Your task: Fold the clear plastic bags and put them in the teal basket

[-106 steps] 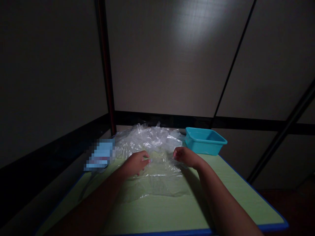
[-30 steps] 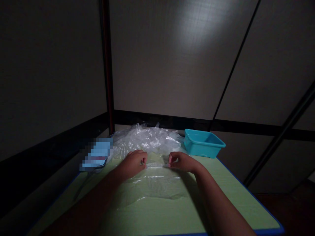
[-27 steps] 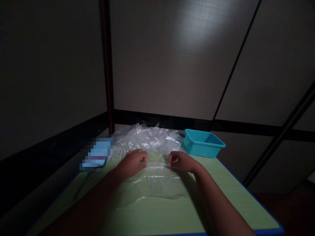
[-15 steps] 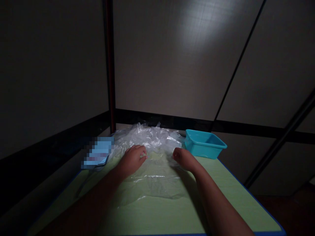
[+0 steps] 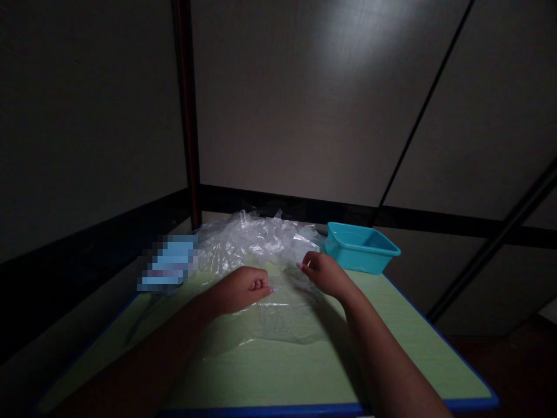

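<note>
A thin clear plastic bag (image 5: 289, 322) lies spread flat on the light green table. My left hand (image 5: 246, 285) is over its left side, fingers curled in and thumb against the index finger, pinching what looks like the bag's film. On the other side, my right hand (image 5: 322, 273) is closed in a pinch, thumb and fingertips together above the bag's far right part. Whatever is between those right fingertips is too thin to make out. Just beyond both hands rises a crumpled heap of clear plastic bags (image 5: 256, 235).
A turquoise plastic basket (image 5: 363, 258) stands at the table's back right. On the back left lies a flat, blurred-out light blue object (image 5: 169, 264). The green table (image 5: 261, 377) has a blue edge, and dark-banded panels (image 5: 282, 116) rise behind it.
My left hand has moved right and slightly nearer, its fingers curling from a loose arch into a pinch. The right hand's fingertips have come forward into a pinch. The view has shifted slightly.
</note>
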Tool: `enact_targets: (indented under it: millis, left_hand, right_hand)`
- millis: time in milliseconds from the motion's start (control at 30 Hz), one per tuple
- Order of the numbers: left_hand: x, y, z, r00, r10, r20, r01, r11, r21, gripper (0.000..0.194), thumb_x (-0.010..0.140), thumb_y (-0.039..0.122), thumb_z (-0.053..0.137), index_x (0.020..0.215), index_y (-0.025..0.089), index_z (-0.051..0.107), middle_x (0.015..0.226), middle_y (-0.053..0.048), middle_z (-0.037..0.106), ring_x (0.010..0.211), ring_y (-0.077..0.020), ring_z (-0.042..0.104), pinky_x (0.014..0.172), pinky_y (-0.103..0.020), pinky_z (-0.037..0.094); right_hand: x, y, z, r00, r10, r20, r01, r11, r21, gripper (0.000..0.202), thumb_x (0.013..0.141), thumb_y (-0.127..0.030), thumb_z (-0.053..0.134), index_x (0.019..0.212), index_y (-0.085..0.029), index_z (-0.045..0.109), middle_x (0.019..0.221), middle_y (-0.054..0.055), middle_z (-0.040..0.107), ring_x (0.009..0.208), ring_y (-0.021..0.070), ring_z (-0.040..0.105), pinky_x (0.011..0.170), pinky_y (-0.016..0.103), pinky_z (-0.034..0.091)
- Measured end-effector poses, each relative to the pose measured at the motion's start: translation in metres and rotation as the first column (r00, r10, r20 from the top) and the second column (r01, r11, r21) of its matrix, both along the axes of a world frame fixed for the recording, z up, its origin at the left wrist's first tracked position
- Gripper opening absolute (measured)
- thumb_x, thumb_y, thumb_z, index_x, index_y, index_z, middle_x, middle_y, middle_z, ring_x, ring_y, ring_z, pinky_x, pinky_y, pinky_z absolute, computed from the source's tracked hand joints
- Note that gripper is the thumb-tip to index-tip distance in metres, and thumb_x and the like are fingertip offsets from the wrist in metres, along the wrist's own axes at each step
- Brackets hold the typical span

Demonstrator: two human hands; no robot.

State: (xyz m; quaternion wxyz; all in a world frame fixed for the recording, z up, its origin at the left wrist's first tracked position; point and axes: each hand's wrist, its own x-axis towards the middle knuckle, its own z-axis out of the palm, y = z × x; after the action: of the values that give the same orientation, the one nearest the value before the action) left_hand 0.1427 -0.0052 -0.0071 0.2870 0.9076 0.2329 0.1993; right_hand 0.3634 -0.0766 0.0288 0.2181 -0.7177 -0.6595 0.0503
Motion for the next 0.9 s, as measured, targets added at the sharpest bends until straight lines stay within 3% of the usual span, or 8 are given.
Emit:
enact_targets:
  millis: [200, 300, 367, 467, 533, 667, 767, 900]
  left_hand:
    - [0.005, -0.002, -0.004, 0.998, -0.054, 0.021, 0.046, 0.962, 0.268, 0.015, 0.077, 0.031, 0.056, 0.067, 0.02, 0.055, 0.073, 0.0, 0.055, 0.078, -0.016, 0.049, 0.073, -0.026, 0.036]
    - [0.005, 0.002, -0.005, 0.999, 0.031, 0.033, -0.039, 0.946, 0.322, 0.01, 0.075, 0.03, 0.057, 0.07, 0.021, 0.057, 0.079, -0.002, 0.056, 0.085, -0.0188, 0.048, 0.078, -0.028, 0.036]
    - [0.004, 0.007, -0.005, 0.986, 0.131, 0.102, -0.158, 0.932, 0.328, 0.008, 0.076, 0.028, 0.055, 0.073, 0.021, 0.058, 0.08, -0.002, 0.056, 0.087, -0.0197, 0.048, 0.079, -0.03, 0.036]
    - [0.002, 0.014, -0.003, 0.939, 0.231, 0.253, -0.299, 0.915, 0.273, 0.008, 0.079, 0.024, 0.05, 0.075, 0.02, 0.056, 0.081, -0.002, 0.058, 0.085, -0.0187, 0.05, 0.08, -0.03, 0.038]
    - [0.001, 0.017, -0.002, 0.908, 0.259, 0.329, -0.34, 0.914, 0.219, 0.01, 0.081, 0.024, 0.047, 0.076, 0.02, 0.054, 0.081, -0.002, 0.058, 0.083, -0.0175, 0.052, 0.079, -0.029, 0.039]
    - [0.001, 0.019, -0.001, 0.876, 0.301, 0.377, -0.374, 0.917, 0.137, 0.014, 0.083, 0.027, 0.044, 0.076, 0.02, 0.053, 0.08, -0.001, 0.058, 0.081, -0.0165, 0.053, 0.078, -0.028, 0.042]
    - [0.002, 0.019, -0.002, 0.871, 0.309, 0.383, -0.378, 0.918, 0.118, 0.015, 0.084, 0.027, 0.043, 0.075, 0.02, 0.053, 0.079, -0.001, 0.057, 0.081, -0.0164, 0.053, 0.077, -0.028, 0.042]
    - [0.001, 0.02, -0.002, 0.869, 0.296, 0.397, -0.373, 0.918, 0.132, 0.015, 0.084, 0.027, 0.044, 0.074, 0.019, 0.053, 0.077, 0.0, 0.056, 0.079, -0.0157, 0.053, 0.075, -0.027, 0.042]
  right_hand:
    - [-0.004, -0.002, -0.001, 0.997, 0.075, -0.023, -0.076, 0.997, -0.031, 0.021, 0.081, -0.036, 0.052, 0.08, -0.016, 0.059, 0.064, 0.002, 0.058, 0.055, 0.01, 0.046, 0.049, 0.021, 0.027]
    - [-0.008, -0.009, 0.002, 0.948, 0.27, -0.169, -0.286, 0.955, -0.079, 0.017, 0.081, -0.03, 0.051, 0.08, -0.015, 0.06, 0.069, 0.001, 0.059, 0.06, 0.0097, 0.048, 0.053, 0.019, 0.032]
    - [-0.014, -0.018, 0.007, 0.847, 0.422, -0.323, -0.495, 0.847, -0.193, 0.015, 0.081, -0.026, 0.052, 0.083, -0.014, 0.061, 0.075, 0.001, 0.061, 0.065, 0.0098, 0.051, 0.058, 0.018, 0.037]
    - [-0.024, -0.033, 0.02, 0.7, 0.54, -0.467, -0.709, 0.6, -0.37, 0.022, 0.08, -0.027, 0.055, 0.096, -0.014, 0.063, 0.081, 0.001, 0.063, 0.071, 0.011, 0.055, 0.065, 0.02, 0.041]
    - [-0.031, -0.041, 0.028, 0.634, 0.641, -0.433, -0.773, 0.525, -0.355, 0.027, 0.079, -0.028, 0.057, 0.101, -0.015, 0.065, 0.091, 0.004, 0.064, 0.082, 0.0133, 0.057, 0.075, 0.023, 0.042]
    - [-0.044, -0.055, 0.036, 0.555, 0.778, -0.296, -0.828, 0.48, -0.291, 0.03, 0.08, -0.027, 0.058, 0.11, -0.023, 0.063, 0.111, 0.004, 0.061, 0.114, 0.0165, 0.045, 0.097, 0.028, 0.03]
    - [-0.052, -0.063, 0.034, 0.544, 0.808, -0.225, -0.819, 0.453, -0.352, 0.034, 0.08, -0.027, 0.057, 0.114, -0.029, 0.059, 0.112, 0.001, 0.062, 0.115, 0.0163, 0.045, 0.099, 0.028, 0.029]
    - [-0.06, -0.071, 0.029, 0.635, 0.762, -0.127, -0.737, 0.547, -0.398, 0.031, 0.074, -0.033, 0.063, 0.105, -0.032, 0.065, 0.112, 0.001, 0.061, 0.11, 0.0202, 0.049, 0.094, 0.028, 0.033]
